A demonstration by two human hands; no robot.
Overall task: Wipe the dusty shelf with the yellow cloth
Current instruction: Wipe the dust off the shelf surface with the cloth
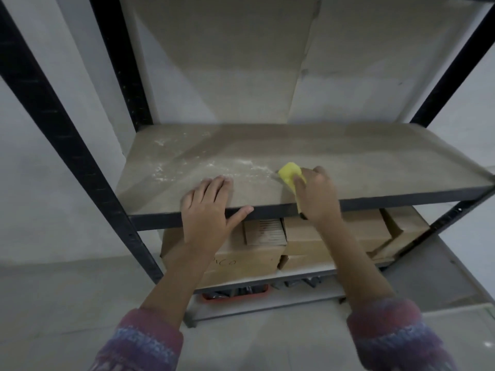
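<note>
Fingers of the right hand (316, 194) are curled around the cloth (290, 174) on the shelf (375, 167); left hand (207, 202) lies flat, fingers relaxed, near white dust (235, 166).

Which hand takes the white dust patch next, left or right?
Right. The right hand grips the yellow cloth beside the white dust; the left hand rests flat on the shelf, holding nothing.

Most of yellow cloth (288, 174) hidden under right hand (317, 194). Lower boxes (348, 234) partly behind shelf (388, 201) edge, forearms (184, 266). Box writing (227, 262) blurred, unreadable. Bottom edge cuts sleeves (144, 341).
</note>
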